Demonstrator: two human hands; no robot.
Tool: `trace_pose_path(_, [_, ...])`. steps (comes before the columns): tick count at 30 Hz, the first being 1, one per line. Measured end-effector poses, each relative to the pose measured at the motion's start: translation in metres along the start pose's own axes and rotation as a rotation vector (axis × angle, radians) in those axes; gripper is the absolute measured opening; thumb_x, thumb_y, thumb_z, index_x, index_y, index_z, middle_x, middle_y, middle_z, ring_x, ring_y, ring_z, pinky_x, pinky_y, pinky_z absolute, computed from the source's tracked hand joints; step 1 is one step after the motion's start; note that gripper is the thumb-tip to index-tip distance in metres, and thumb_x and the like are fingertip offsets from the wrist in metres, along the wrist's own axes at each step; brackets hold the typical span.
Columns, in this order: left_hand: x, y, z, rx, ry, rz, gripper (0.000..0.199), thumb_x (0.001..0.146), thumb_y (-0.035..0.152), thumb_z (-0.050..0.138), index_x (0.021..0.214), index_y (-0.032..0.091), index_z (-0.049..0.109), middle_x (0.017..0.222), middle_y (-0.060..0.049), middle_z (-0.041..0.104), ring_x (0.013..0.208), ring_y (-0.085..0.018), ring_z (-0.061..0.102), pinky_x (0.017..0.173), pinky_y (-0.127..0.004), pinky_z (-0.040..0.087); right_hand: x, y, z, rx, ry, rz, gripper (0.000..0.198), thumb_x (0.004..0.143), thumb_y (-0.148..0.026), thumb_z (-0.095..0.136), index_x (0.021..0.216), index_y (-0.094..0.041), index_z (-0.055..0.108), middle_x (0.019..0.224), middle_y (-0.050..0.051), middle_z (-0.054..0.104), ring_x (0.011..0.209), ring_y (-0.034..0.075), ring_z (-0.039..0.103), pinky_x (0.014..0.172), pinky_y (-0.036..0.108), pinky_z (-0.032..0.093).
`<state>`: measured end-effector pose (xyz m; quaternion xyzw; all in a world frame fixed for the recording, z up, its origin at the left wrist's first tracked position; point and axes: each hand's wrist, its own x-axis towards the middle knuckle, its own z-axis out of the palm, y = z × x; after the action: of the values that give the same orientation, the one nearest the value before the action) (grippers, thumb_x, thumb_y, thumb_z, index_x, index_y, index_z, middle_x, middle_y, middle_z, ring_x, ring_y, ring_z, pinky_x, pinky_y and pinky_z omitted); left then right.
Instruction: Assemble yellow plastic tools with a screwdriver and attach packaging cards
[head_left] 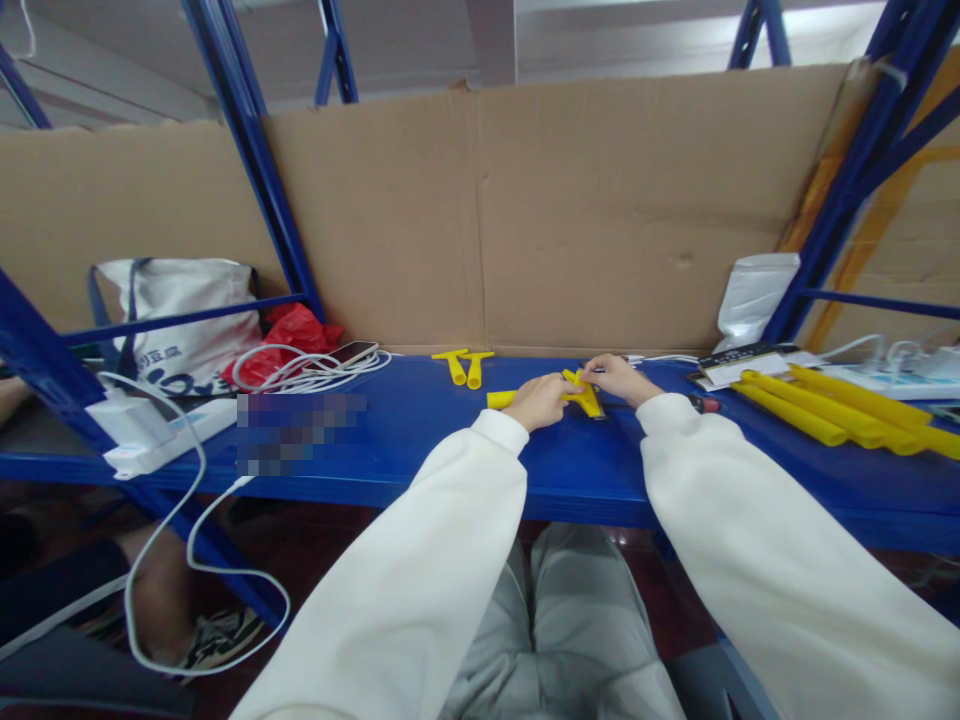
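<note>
My left hand (537, 402) is wrapped round a yellow T-shaped scraper handle (501, 399), whose shaft end sticks out to the left. The yellow T-head (586, 399) shows between my hands, with a thin dark edge along its lower right side. My right hand (616, 378) has its fingers pinched at the top of that head; anything small between them is hidden. Just right of the right hand lies a screwdriver (703, 404) with a red and black handle. Two more yellow T-shaped pieces (474, 370) lie side by side on the blue shelf (420, 430), left of my hands.
Several long yellow tubes (825, 408) lie at the right, near a white power strip (892, 380) and a white pouch (754, 295). At left are coiled white cables (330, 368), a red bag (292, 335), a cloth bag (187, 310) and another power strip (176, 440). Cardboard (585, 210) stands behind.
</note>
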<state>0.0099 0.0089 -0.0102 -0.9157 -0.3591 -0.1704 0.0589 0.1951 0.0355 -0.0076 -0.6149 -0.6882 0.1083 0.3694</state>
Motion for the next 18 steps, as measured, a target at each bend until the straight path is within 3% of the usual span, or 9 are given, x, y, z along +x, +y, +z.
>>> trace_pose_path(5, [-0.002,0.003,-0.004,0.025,-0.012,0.007,0.044,0.09,0.017,0.049,0.13,0.031,0.06,0.11,-0.007,0.063,0.105,-0.022,0.062,0.091,-0.031,0.048,0.001,0.002,-0.002,-0.033,0.013,-0.095,0.009,0.067,-0.015,0.062,0.058,-0.019,0.061,0.078,0.004,0.071,0.086,0.019,0.065,0.086,0.031,0.048])
trace_pose_path(11, [-0.003,0.005,-0.006,0.028,-0.003,0.001,0.043,0.092,0.018,0.046,0.13,0.031,0.06,0.111,-0.008,0.062,0.106,-0.022,0.062,0.091,-0.031,0.048,-0.005,-0.004,0.003,0.174,0.084,0.077,0.007,0.069,-0.015,0.062,0.076,-0.019,0.06,0.088,0.004,0.068,0.084,0.017,0.061,0.078,0.029,0.05])
trace_pose_path(18, [0.0,0.003,-0.002,-0.025,0.029,-0.019,0.041,0.091,0.019,0.049,0.128,0.029,0.062,0.115,-0.008,0.062,0.108,-0.021,0.061,0.096,-0.03,0.046,-0.007,-0.012,0.006,0.337,0.085,0.187,0.018,0.072,-0.009,0.057,0.085,-0.019,0.054,0.101,0.006,0.065,0.095,0.015,0.06,0.084,0.026,0.047])
